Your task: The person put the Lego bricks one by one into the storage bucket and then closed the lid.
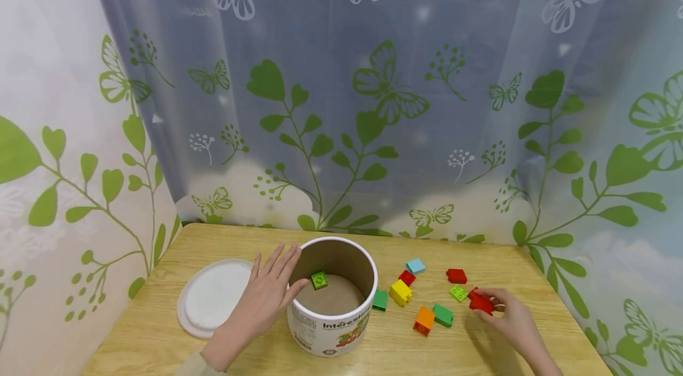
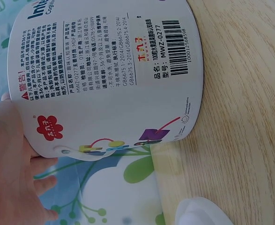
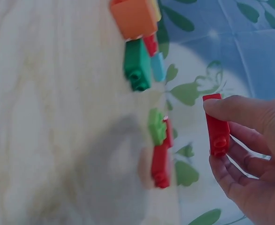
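A red toy brick (image 1: 482, 303) is pinched between the thumb and fingers of my right hand (image 1: 514, 319). In the right wrist view the held red brick (image 3: 217, 124) is raised off the table, and a second red brick (image 3: 160, 166) lies below it. Beside that lies a light green brick (image 1: 458, 293). My left hand (image 1: 272, 290) rests at the left rim of a white round bucket (image 1: 331, 334), its fingers extended. Inside the bucket lies a green brick (image 1: 319, 280). The left wrist view shows the left hand (image 2: 15, 173) against the bucket's printed side.
Right of the bucket lie an orange brick (image 1: 424, 321), green bricks (image 1: 443, 315), a yellow brick (image 1: 400, 293), a light blue brick (image 1: 415, 266) and further red bricks (image 1: 456, 276). A white lid (image 1: 216, 296) lies left of the bucket. A patterned curtain (image 1: 331, 97) hangs behind the table.
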{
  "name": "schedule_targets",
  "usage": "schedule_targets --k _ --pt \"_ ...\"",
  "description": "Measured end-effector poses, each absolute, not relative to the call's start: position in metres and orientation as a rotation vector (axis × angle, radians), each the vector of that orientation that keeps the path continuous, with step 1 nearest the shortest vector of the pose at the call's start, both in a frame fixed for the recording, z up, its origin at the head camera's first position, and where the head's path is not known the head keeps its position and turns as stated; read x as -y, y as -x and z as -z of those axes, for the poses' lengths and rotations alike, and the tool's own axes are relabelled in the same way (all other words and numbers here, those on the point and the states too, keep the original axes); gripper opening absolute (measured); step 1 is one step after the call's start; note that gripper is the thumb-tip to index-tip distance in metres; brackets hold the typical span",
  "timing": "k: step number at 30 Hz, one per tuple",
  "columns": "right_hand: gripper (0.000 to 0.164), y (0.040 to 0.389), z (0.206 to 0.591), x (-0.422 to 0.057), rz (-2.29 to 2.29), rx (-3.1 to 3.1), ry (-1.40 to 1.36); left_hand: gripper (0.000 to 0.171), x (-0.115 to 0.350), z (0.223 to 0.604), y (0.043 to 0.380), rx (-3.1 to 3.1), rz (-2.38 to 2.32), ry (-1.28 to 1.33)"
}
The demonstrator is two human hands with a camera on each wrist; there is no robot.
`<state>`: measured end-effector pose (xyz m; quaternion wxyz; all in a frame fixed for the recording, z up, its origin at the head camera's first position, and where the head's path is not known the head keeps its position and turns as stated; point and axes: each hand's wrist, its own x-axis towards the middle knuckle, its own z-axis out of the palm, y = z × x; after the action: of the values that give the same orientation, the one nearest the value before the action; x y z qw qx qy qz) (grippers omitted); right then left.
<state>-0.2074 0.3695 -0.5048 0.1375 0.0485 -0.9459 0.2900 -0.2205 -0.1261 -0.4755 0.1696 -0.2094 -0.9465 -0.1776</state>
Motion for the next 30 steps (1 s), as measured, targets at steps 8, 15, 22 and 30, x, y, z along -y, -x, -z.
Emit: schedule_targets --k 8,15,22,30 --pt "0.036 0.212 0.485 -0.356 -0.821 2.725 -0.146 0.067 0.126 0.475 0.220 2.694 0.517 0.597" --pt "0.039 0.216 0.472 -0.348 -0.813 2.769 -0.126 0.067 0.125 0.474 0.220 2.697 0.512 0.592" --pt "0.038 0.220 0.465 -0.341 -0.807 2.748 -0.182 0.067 0.125 0.476 0.220 2.698 0.533 0.590" --pt "0.038 0.227 0.456 -0.329 -0.810 2.750 -0.196 0.067 0.126 0.474 0.219 2.694 0.526 0.600"
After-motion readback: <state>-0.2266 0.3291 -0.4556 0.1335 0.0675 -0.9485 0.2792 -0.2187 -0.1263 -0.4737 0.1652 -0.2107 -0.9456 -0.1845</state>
